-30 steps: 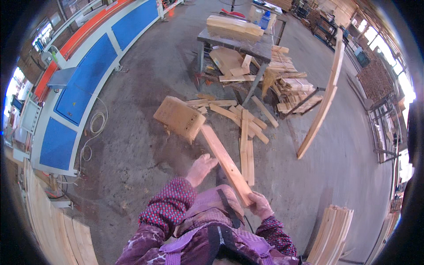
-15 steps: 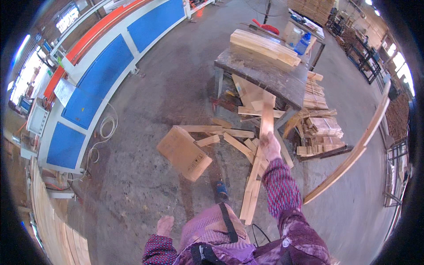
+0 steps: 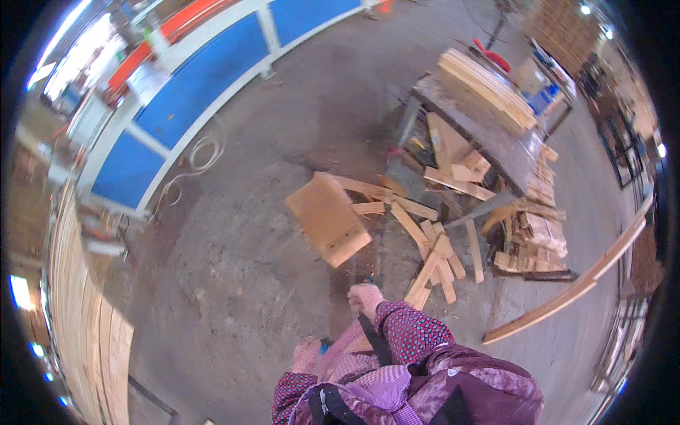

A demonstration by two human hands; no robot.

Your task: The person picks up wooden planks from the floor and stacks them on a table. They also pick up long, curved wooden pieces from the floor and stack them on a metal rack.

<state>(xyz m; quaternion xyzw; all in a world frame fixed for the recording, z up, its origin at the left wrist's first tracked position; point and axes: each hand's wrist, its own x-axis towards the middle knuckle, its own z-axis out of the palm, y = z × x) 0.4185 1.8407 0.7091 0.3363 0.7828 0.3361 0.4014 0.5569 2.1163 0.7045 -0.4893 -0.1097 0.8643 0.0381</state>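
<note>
My right hand is drawn in before my body, its fingers curled, with nothing visible in them. Lower and to the left hangs my left hand, smeared by motion; how its fingers lie is unclear, and no object shows in it. A cardboard box sits on the floor ahead of both hands. Right of the box, loose wooden boards lie in a crossed heap, apart from my right hand. Parts of dark blue shoes show beside the hands.
A worn table at the far right bears stacked wood strips. Bundled wood pieces are piled beside it. One long board slants at the right. A blue-and-white machine and long planks line the left; a pale hose coils nearby.
My right hand has let go of the wooden board it held out toward the table and has come back to my body. A board now lies across the heap. The view has swung left.
</note>
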